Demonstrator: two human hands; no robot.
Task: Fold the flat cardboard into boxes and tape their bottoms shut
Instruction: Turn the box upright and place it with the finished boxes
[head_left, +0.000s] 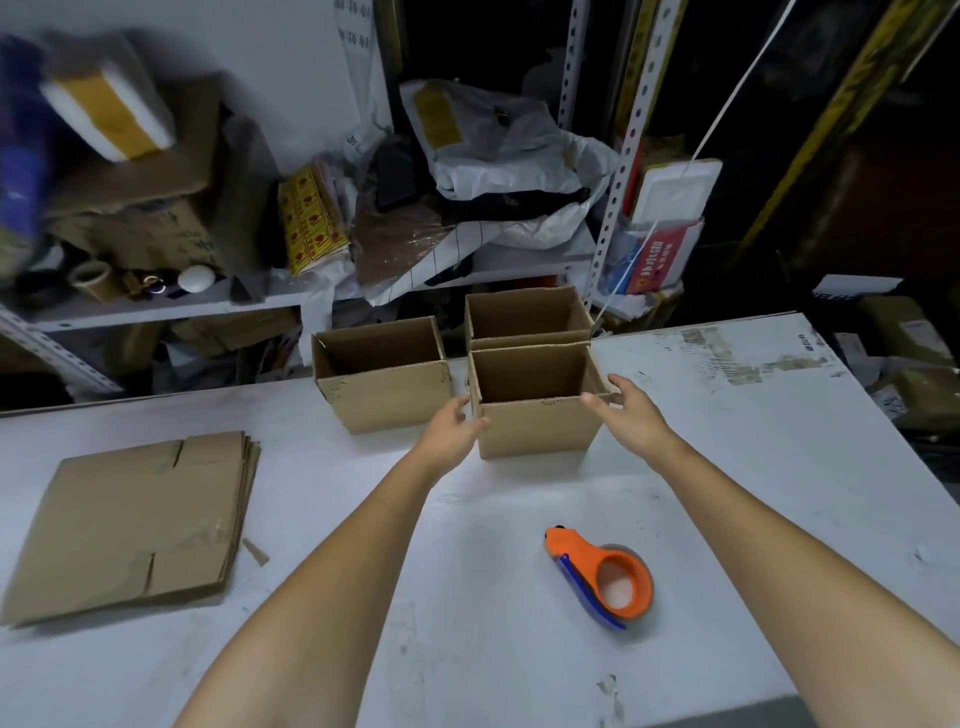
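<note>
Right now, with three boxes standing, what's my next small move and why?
Probably lift the left hand and right hand off the near box, then reach left for the flat cardboard stack: it stands upright, and flats remain unfolded.

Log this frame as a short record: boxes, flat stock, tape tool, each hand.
boxes: three, upright, tops open: near box, left box, far box
box bottoms: hidden, taping cannot be told
flat stock: stack lying at the left of the table
tape dispenser: orange, lying on the table, no hand on it
left hand: fingers touch the near box's left side
right hand: thumb and fingers touch the near box's right top corner
</note>
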